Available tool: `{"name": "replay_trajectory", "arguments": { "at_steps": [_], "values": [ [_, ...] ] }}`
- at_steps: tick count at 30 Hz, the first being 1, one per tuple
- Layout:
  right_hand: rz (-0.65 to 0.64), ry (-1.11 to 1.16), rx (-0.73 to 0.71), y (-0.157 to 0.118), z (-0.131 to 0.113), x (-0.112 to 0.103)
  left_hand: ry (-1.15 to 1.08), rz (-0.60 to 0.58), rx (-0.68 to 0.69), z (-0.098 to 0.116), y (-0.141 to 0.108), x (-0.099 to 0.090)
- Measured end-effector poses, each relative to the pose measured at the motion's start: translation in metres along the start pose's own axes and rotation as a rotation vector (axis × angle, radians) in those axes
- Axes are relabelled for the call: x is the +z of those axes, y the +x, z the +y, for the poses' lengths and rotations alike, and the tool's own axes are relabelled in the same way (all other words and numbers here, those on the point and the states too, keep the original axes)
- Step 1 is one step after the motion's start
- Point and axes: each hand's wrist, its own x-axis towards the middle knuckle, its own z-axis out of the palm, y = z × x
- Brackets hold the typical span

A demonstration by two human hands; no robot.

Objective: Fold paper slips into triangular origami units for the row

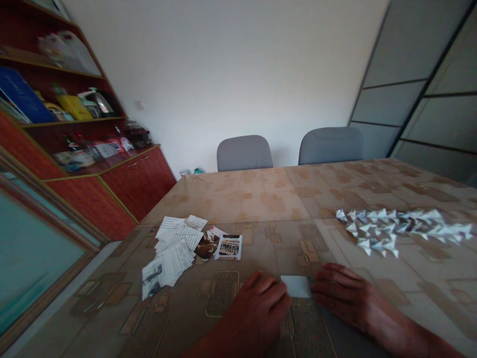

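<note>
A small white paper piece (296,286) lies flat on the patterned table (261,199) near its front edge. My left hand (259,308) rests palm down on the paper's left side, fingers touching it. From the other side my right hand (343,293) presses the paper's right edge with its fingertips. A spread of several folded white paper triangles (395,228) lies on the table to the right, beyond my right hand. To the left is a loose pile of cut printed paper slips (175,251).
Two grey chairs (245,152) (330,144) stand at the table's far side. A red wooden cabinet (122,184) with cluttered shelves fills the left wall. A dark panelled partition (417,99) is at the right.
</note>
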Motion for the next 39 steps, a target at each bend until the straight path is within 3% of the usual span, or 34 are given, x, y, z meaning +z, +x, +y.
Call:
{"name": "replay_trajectory", "arguments": {
  "at_steps": [3,12,21,26,34,36,39],
  "values": [
    [-0.132,0.061,-0.085,0.003,0.003,-0.005,-0.008,-0.023,0.008,0.001,0.003,0.000],
    [-0.236,-0.013,-0.065,0.005,0.000,-0.002,-0.008,-0.023,-0.012,0.001,0.002,0.001],
    [-0.254,0.143,-0.035,-0.004,0.005,-0.012,0.015,0.014,-0.023,-0.006,-0.011,0.002],
    [-0.172,0.106,0.064,-0.007,-0.002,0.004,0.013,0.094,-0.019,-0.005,-0.010,0.005],
    [-0.162,0.110,0.410,0.019,-0.006,0.025,-0.187,0.153,-0.025,-0.011,-0.017,0.000],
    [-0.152,0.160,0.455,0.023,-0.005,0.026,-0.297,0.131,-0.083,-0.012,-0.019,-0.007],
    [-0.079,0.274,0.488,0.024,-0.005,0.025,-0.452,0.092,-0.281,-0.011,-0.016,-0.013]
  ]
}}
